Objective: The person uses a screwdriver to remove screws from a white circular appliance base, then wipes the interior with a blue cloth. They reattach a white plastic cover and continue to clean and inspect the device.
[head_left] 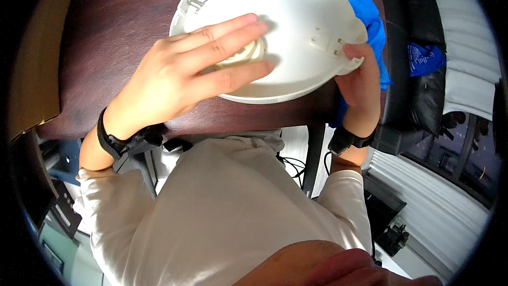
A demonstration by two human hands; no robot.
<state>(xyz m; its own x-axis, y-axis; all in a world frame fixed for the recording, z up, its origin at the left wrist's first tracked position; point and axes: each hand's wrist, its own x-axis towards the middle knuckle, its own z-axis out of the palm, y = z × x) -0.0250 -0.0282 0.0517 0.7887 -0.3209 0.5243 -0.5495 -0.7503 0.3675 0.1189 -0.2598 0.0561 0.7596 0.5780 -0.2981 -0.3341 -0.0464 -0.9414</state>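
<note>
A large white round plastic cover [296, 5], shallow like a dish, lies in front of me at the table's near edge. My left hand [185, 66] rests over its left half, the fingers stretched out and spread apart. Under them, partly hidden, is a cream round fitting [257, 53]. My right hand [361, 77] grips the cover's right rim beside a notched tab, thumb on the upper side and the other fingers out of sight beneath. A small metal clip [196, 3] sits at the cover's upper left rim.
The cover is on a dark reddish-brown table [106, 37]. Blue cloth [370, 13] lies at its right edge, close to my right hand. A cardboard box [34, 63] stands at the left. Further right is a black leather sofa [423, 16] with another blue cloth [426, 59].
</note>
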